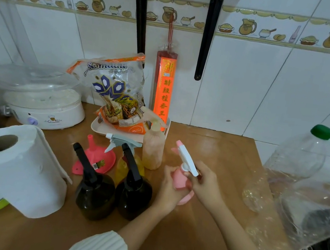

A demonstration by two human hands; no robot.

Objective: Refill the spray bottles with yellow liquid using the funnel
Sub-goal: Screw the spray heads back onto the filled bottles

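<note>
Both hands meet on the pink spray bottle (180,182), which stands on the brown wooden surface (197,240). Left hand (169,190) wraps its curled fingers around the smooth, rounded plastic body from that side; right hand (204,183) pinches the neck just under the white trigger head (187,160), whose pink nozzle tip points up and away from the person.

Just left of the left hand stand two dark, glossy spray bottles: one near the wrist (134,196) and one further left (95,194), both bulbous with black trigger tops. Behind them, beyond the left hand, a yellow translucent spray bottle (123,168) carries a grey and white trigger. Further left again lies the pink funnel (98,157), a smooth plastic cone tipped on its side, spout pointing up.

Straight beyond the hands stands a pale, cloudy plastic bottle (152,150) with liquid low inside. To the right of the right hand, well apart, lie clear crinkled plastic bottles with green caps (298,157). Far left of the hands sits a soft white paper roll (18,166).
</note>
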